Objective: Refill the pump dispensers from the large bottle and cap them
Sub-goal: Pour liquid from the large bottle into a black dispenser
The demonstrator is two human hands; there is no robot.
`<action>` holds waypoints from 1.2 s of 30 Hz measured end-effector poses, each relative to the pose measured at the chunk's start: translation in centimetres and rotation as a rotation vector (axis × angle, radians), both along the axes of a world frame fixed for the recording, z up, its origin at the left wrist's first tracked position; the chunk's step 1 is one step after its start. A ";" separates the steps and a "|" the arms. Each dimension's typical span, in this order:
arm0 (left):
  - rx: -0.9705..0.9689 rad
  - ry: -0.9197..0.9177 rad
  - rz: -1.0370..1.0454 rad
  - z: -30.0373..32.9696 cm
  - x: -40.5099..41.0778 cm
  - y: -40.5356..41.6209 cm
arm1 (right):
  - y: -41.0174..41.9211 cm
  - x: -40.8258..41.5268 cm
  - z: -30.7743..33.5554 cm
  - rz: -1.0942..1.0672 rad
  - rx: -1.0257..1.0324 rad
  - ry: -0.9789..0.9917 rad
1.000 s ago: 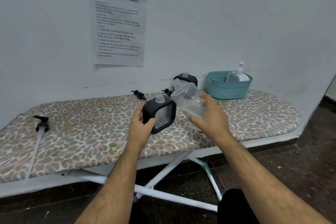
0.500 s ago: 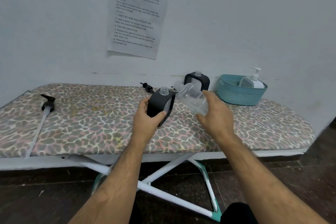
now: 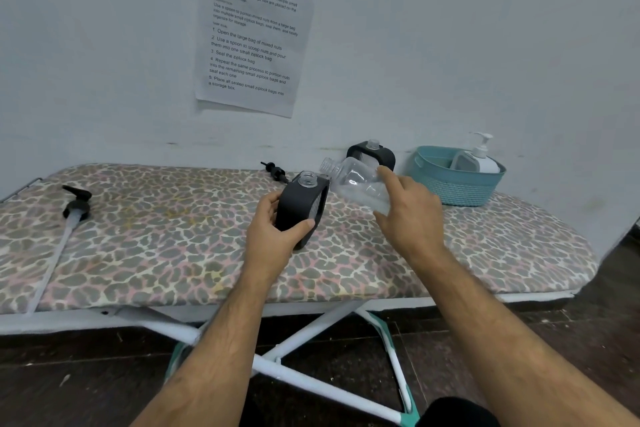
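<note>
Pump head (image 3: 77, 206) with its long tube lies far left on the ironing board (image 3: 156, 239). Further right, the left hand (image 3: 275, 236) grips an uncapped black dispenser (image 3: 302, 206), tilted. Just beside its neck, the right hand (image 3: 408, 218) holds the clear bottle (image 3: 356, 185) tipped mouth-first (liquid pooled low). Behind stands a second black dispenser (image 3: 372, 152); rightmost, a teal basket (image 3: 453, 184) holds a white pump bottle (image 3: 479, 159).

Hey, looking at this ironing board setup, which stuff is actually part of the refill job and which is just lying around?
Part of the job:
- black dispenser, uncapped, held by left hand
- clear bottle, tilted, held by right hand
- second black dispenser, uncapped
- long-tube pump
- small pump head

Just lying about:
- teal basket holding a white pump bottle
- wall sheet
</note>
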State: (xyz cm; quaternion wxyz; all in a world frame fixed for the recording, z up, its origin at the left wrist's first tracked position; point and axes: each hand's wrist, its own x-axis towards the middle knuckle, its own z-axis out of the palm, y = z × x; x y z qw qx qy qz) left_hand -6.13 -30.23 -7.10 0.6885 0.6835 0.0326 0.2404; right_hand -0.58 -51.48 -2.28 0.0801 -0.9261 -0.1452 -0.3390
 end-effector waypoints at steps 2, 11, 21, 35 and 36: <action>0.012 0.000 0.009 0.1 -0.1 0.0 | -0.1 0.1 0.3 0.001 -0.028 -0.005; 0.019 -0.002 0.009 0.2 -0.2 0.0 | -0.2 0.5 1.0 -0.006 -0.115 -0.029; 0.013 -0.005 0.000 0.3 -0.3 -0.1 | -0.3 1.2 1.6 -0.001 -0.170 -0.089; 0.003 0.003 -0.001 0.3 -0.4 -0.1 | -0.3 1.3 2.7 -0.004 -0.191 -0.101; 0.003 0.002 -0.002 0.3 -0.4 -0.1 | -0.2 1.3 2.8 -0.008 -0.198 -0.102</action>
